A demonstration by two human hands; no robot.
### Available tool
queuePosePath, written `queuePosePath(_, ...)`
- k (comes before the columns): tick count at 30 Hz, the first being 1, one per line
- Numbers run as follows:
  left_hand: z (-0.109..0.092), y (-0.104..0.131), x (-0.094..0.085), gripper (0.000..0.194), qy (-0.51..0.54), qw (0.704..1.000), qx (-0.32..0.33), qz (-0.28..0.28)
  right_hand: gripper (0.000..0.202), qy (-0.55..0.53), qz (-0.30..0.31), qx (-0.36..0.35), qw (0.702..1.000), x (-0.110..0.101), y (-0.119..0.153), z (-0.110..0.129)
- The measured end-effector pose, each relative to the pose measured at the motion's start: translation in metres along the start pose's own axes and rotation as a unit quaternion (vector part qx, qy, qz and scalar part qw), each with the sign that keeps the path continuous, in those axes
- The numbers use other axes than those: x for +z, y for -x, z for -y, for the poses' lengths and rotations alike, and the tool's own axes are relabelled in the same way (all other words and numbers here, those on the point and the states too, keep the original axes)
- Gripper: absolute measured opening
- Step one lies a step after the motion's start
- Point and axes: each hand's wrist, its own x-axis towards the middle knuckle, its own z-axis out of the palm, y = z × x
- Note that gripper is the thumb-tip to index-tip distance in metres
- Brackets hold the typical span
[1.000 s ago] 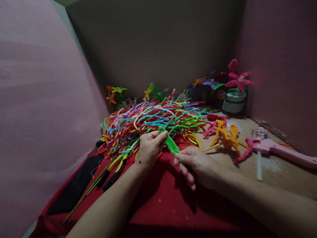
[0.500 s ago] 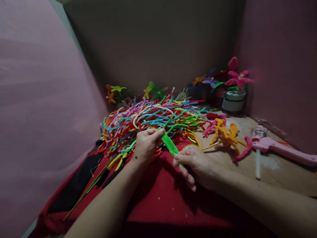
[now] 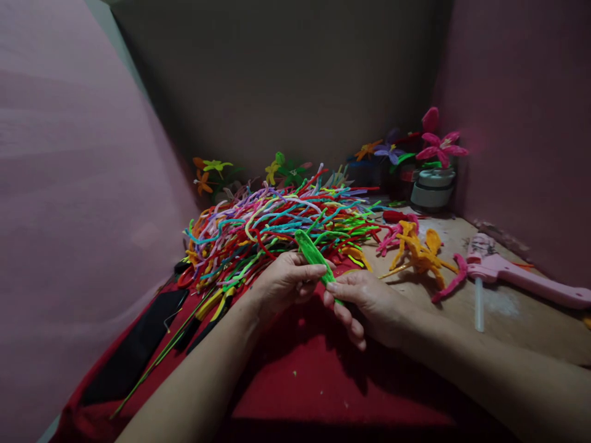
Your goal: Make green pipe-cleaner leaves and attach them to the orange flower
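Centrally, the left hand [image 3: 295, 278] and right hand [image 3: 357, 301] pinch a green fuzzy strip [image 3: 312, 252] above red cloth [image 3: 295, 394].

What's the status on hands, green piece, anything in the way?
Left hand pinching green fuzzy strip partway along. Right hand on its near end. Strip's far tip free, angled up-left. Nearest clutter: multicolored stem pile, just beyond.

The right hand [image 3: 330, 295] partly hides the lower end of the green strip [image 3: 310, 251]. Toward eight o'clock, the left forearm [image 3: 201, 372] covers part of the pliers [image 3: 210, 306]; at eleven, the pile of fuzzy stems [image 3: 277, 215] hides the base of the yellow flower [image 3: 272, 171]. Specks [image 3: 294, 373] at six are too tiny to identify.
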Motion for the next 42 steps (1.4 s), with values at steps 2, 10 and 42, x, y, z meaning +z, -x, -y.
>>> queuePosePath(2,0.0,0.0,0.002,0.023,0.002,1.0,0.009,-0.016,0.019,-0.003,0.002,0.005,1.0,0.0,0.0,0.0)
queuePosePath(10,-0.005,-0.002,0.003,0.029,-0.045,0.985,0.12,-0.112,0.022,0.011,0.001,0.021,1.0,0.001,0.001,-0.001)
queuePosePath(42,-0.021,0.022,0.014,0.017,-0.623,0.691,0.359,0.07,0.019,0.168,0.01,0.073,0.983,-0.007,0.001,0.008)
